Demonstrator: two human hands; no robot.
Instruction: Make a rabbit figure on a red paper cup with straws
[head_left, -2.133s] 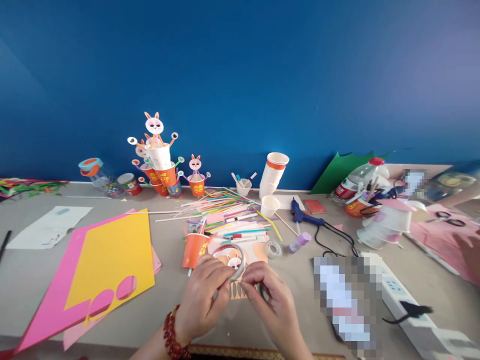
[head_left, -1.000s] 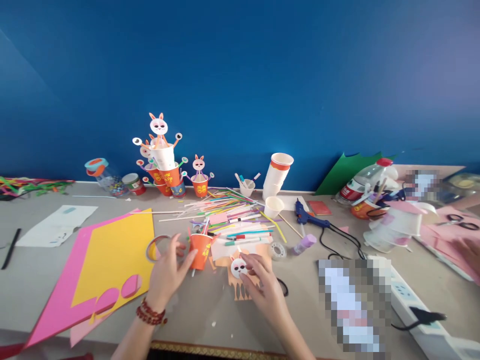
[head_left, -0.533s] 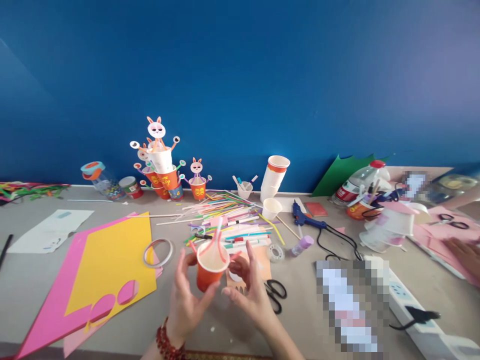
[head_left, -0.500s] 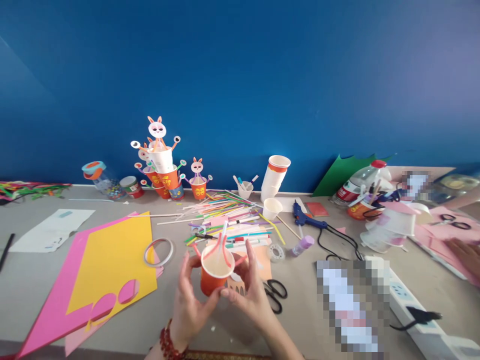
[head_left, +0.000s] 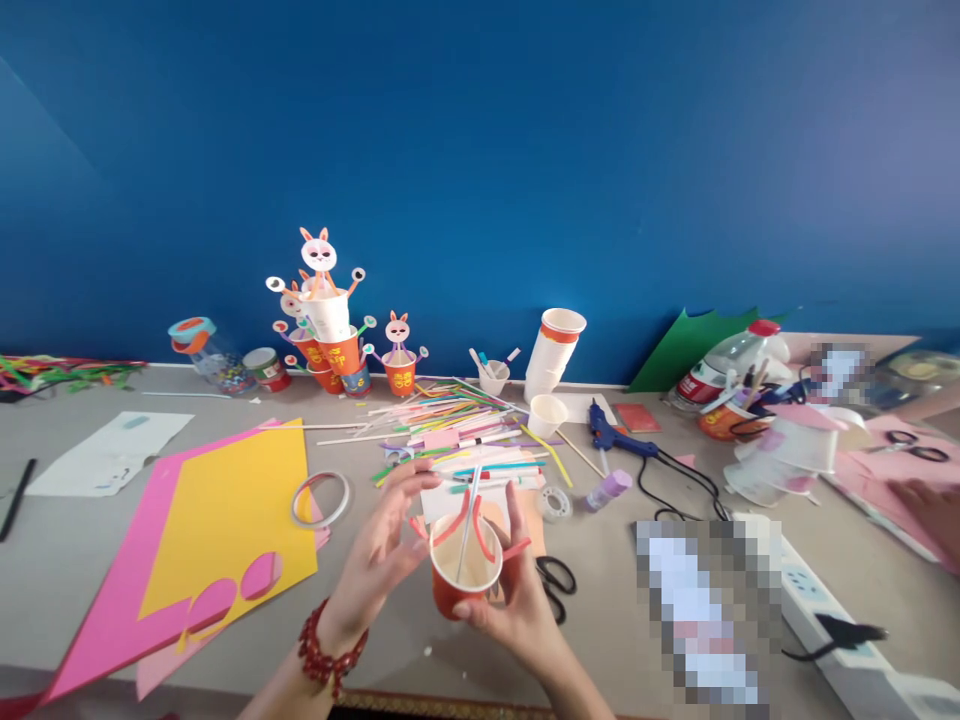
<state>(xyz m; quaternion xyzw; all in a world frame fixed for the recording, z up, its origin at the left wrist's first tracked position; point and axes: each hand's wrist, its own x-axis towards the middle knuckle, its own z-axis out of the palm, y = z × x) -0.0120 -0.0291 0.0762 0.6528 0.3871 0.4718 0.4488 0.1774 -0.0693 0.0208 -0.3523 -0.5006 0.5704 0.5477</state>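
Observation:
My right hand (head_left: 517, 590) grips a red paper cup (head_left: 450, 597) from its right side, thumb on the front and fingers behind. The cup tilts so that its pale inside shows. Red pipe cleaners or straws (head_left: 477, 525) stick out at its rim, two curving up at the back and one to each side. A thin whitish stick (head_left: 469, 530) stands in it. My left hand (head_left: 382, 560), with a red bead bracelet (head_left: 319, 650) on the wrist, is open beside the cup's left edge, fingers apart. Black-handled scissors (head_left: 555, 588) lie behind my right hand.
Loose straws and pens (head_left: 457, 425) lie behind the cup. Yellow paper (head_left: 240, 500) and a tape roll (head_left: 321, 500) are at left. Finished rabbit cups (head_left: 337, 355) stand by the wall. Rightward are a glue gun (head_left: 615, 437), a power strip (head_left: 806, 590) and another person's hand (head_left: 926, 510).
My left hand has let go of the cup and opened, moving slightly away to the left. The cup has shifted right and toward me in my right hand.

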